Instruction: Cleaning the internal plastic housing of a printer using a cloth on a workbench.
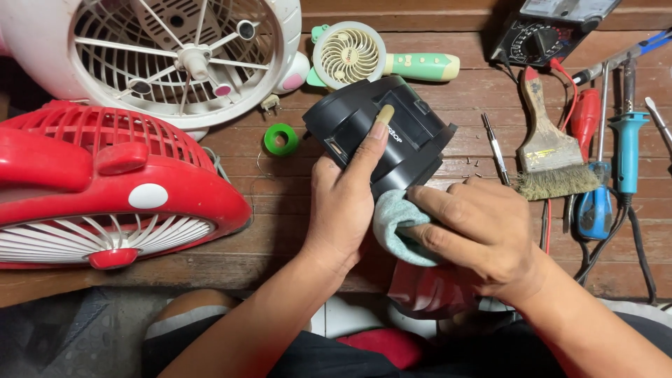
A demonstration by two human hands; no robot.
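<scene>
Here, left hand (341,203) grips black housing (381,133), right hand (483,234) fingers pinch grey cloth (393,227) w/ it touching.

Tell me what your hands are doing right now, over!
Left hand gripping the black plastic housing, index finger along its top. Right hand pressing a pale teal cloth against its lower edge. Red fan sits left, apart.

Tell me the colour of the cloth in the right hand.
Pale blue-green cloth, pressed by the right hand against the black housing; head view.

wooden table (448,21), fans (105,182), brush (549,150), screwdrivers (625,150)
</scene>
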